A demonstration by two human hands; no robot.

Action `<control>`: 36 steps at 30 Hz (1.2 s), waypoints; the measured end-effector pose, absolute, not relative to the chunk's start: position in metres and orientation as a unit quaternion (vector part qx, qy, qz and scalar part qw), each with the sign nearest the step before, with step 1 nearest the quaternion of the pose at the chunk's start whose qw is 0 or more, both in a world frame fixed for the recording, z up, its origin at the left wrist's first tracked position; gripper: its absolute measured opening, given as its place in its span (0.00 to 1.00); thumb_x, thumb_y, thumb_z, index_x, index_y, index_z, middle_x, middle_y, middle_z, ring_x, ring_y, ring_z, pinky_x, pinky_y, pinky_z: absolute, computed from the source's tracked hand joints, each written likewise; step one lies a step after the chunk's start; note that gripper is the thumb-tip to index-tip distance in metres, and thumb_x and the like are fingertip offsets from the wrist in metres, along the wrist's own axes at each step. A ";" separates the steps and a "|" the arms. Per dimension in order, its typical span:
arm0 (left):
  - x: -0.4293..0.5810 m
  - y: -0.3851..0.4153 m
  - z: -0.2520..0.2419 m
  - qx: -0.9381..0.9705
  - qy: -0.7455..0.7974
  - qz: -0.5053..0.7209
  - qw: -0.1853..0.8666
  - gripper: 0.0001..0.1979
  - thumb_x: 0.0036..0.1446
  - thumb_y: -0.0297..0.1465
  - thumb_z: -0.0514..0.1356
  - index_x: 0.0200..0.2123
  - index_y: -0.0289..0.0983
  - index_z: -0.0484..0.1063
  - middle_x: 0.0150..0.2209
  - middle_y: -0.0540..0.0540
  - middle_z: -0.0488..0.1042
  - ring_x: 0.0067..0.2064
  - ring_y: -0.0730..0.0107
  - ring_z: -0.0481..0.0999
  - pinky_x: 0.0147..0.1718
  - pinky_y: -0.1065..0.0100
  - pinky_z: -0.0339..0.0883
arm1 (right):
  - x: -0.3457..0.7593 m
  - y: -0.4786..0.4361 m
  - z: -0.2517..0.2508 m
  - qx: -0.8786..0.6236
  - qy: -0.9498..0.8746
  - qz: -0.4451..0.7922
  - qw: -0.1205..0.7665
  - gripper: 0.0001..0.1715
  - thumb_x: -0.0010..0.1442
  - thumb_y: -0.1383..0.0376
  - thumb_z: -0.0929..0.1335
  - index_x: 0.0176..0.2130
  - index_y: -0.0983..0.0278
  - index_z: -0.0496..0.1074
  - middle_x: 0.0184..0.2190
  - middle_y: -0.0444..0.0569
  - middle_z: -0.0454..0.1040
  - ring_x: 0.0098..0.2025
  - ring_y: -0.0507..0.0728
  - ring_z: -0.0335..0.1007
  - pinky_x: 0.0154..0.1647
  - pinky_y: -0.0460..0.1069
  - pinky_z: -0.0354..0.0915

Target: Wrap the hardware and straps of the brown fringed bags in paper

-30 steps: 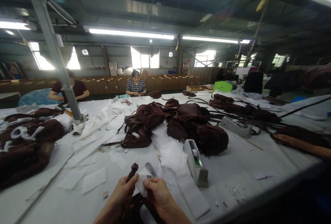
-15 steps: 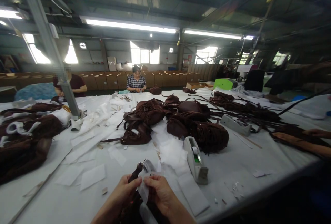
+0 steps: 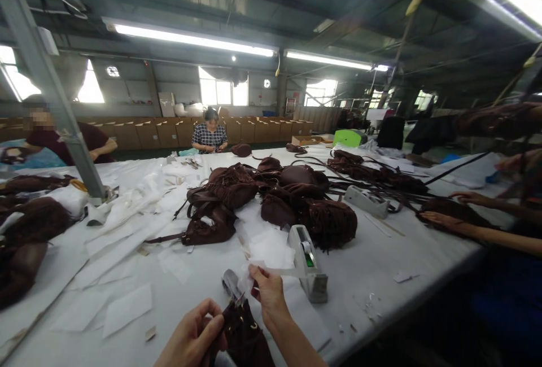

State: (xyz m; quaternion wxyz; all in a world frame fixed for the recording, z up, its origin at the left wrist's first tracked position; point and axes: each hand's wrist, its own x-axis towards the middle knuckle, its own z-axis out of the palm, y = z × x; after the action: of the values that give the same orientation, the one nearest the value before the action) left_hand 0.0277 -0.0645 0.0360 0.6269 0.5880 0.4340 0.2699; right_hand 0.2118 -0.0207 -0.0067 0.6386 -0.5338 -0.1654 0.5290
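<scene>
A dark brown bag (image 3: 249,339) lies at the table's near edge, with gold-coloured metal fittings and a pale wrapped loop at its top. My left hand (image 3: 197,333) is closed at the bag's left side, its fingertips pinching the brown edge. Just above the bag, my right hand (image 3: 269,296) is closed in a pinch. A thin translucent strip of tape (image 3: 283,271) stretches from its fingertips to the grey tape dispenser (image 3: 315,285). White sheets lie beneath that hand.
Brown bags (image 3: 305,186) are heaped mid-table, a second dispenser (image 3: 366,202) behind them. Paper sheets (image 3: 127,307) lie leftward, near a metal post (image 3: 80,152). Another person's arms (image 3: 478,228) reach in from the right. Two people (image 3: 209,135) sit across the table.
My hands were together at a white piece by the bag's top; now they are apart. The right has moved up towards the dispenser. The view has turned slightly right.
</scene>
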 end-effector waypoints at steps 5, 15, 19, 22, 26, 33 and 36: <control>0.033 -0.059 0.020 0.590 0.459 0.275 0.605 0.26 0.52 0.57 0.51 0.30 0.38 0.61 0.19 0.51 0.73 0.13 0.81 0.56 0.12 0.76 0.43 | 0.208 -0.020 -0.006 -0.539 -0.173 0.518 0.641 0.21 0.38 0.56 0.77 0.28 0.69 0.76 0.23 0.45 0.74 0.23 0.49 0.66 0.25 0.44 0.61; 0.037 -0.057 0.029 0.569 0.451 0.314 0.611 0.21 0.55 0.51 0.53 0.37 0.39 0.63 0.19 0.56 0.67 0.15 0.78 0.58 0.15 0.75 0.45 | 0.201 -0.021 0.003 -0.534 -0.188 0.505 0.651 0.24 0.38 0.53 0.77 0.29 0.69 0.76 0.23 0.45 0.74 0.23 0.49 0.65 0.24 0.44 0.60; 0.041 -0.050 0.035 0.559 0.451 0.324 0.616 0.13 0.55 0.44 0.51 0.33 0.40 0.61 0.21 0.57 0.65 0.15 0.77 0.60 0.15 0.75 0.46 | 0.196 -0.019 0.005 -0.527 -0.197 0.506 0.654 0.25 0.37 0.51 0.77 0.28 0.69 0.75 0.22 0.45 0.73 0.22 0.49 0.66 0.24 0.44 0.61; 0.040 -0.044 0.042 0.584 0.455 0.323 0.590 0.13 0.53 0.42 0.54 0.36 0.39 0.64 0.18 0.58 0.59 0.17 0.76 0.57 0.17 0.74 0.48 | 0.195 -0.017 0.006 -0.524 -0.200 0.504 0.657 0.27 0.36 0.50 0.77 0.27 0.69 0.75 0.20 0.44 0.72 0.21 0.50 0.66 0.23 0.45 0.61; 0.036 -0.046 0.050 0.618 0.436 0.299 0.582 0.15 0.52 0.38 0.55 0.42 0.38 0.66 0.19 0.59 0.57 0.20 0.75 0.56 0.20 0.74 0.49 | 0.196 -0.018 0.007 -0.525 -0.200 0.496 0.662 0.26 0.35 0.50 0.78 0.26 0.69 0.74 0.19 0.43 0.71 0.20 0.49 0.64 0.23 0.45 0.61; 0.034 -0.060 0.055 0.665 0.427 0.276 0.548 0.21 0.55 0.36 0.56 0.52 0.38 0.66 0.26 0.51 0.72 0.28 0.68 0.68 0.31 0.71 0.60 | 0.196 -0.021 0.006 -0.538 -0.206 0.480 0.661 0.24 0.37 0.51 0.77 0.26 0.69 0.76 0.17 0.42 0.69 0.19 0.48 0.60 0.21 0.44 0.57; 0.034 -0.057 0.050 0.664 0.410 0.309 0.544 0.20 0.56 0.42 0.56 0.49 0.38 0.72 0.38 0.45 0.78 0.41 0.59 0.74 0.42 0.68 0.64 | 0.197 -0.019 0.003 -0.551 -0.208 0.469 0.658 0.24 0.37 0.51 0.77 0.24 0.69 0.75 0.15 0.42 0.68 0.17 0.48 0.59 0.20 0.44 0.56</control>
State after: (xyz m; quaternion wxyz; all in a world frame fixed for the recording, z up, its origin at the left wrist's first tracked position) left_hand 0.0338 -0.0574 0.0501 0.5439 0.6637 0.4104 0.3086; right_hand 0.1969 -0.0193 0.0032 0.6584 -0.5510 -0.2082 0.4685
